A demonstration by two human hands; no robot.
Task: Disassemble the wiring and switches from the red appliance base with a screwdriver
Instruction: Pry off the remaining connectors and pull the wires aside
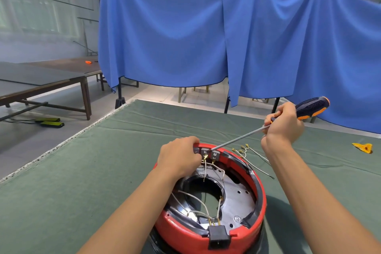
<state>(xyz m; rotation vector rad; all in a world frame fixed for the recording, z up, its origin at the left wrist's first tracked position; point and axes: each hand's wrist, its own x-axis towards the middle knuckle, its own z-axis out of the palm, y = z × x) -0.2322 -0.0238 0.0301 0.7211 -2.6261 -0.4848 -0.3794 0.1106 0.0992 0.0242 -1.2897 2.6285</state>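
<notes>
— What's on the counter [99,171]?
— Green cloth covers it, frayed white along the left edge. The red appliance base [255,198] sits at the near middle, open side up.
— And beside it?
— Loose wires [254,163] with brass terminals lie just right of the base, on the cloth. Well apart, far right, a crumpled yellow scrap [363,147].

One red base [255,183], one screwdriver [243,137], two hands [179,155].
</notes>
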